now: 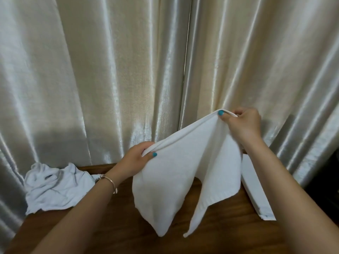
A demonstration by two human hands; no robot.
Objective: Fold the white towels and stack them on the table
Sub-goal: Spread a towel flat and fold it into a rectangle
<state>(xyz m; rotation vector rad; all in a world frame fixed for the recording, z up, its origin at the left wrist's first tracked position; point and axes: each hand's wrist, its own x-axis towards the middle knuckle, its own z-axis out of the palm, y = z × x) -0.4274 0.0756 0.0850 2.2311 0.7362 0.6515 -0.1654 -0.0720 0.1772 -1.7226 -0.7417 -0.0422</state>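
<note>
A white towel (176,173) hangs in the air above the brown wooden table (113,224), its two lower corners dangling near the tabletop. My left hand (136,158) pinches its upper edge at the lower left. My right hand (242,123) pinches the same edge higher up at the right, so the edge slopes upward to the right. A crumpled heap of white towels (55,187) lies at the table's back left. A flat folded white towel (256,195) lies at the right side, partly hidden behind my right forearm.
Shiny cream curtains (128,70) hang directly behind the table and fill the background. A dark object (328,180) stands at the far right beyond the table. A bracelet sits on my left wrist.
</note>
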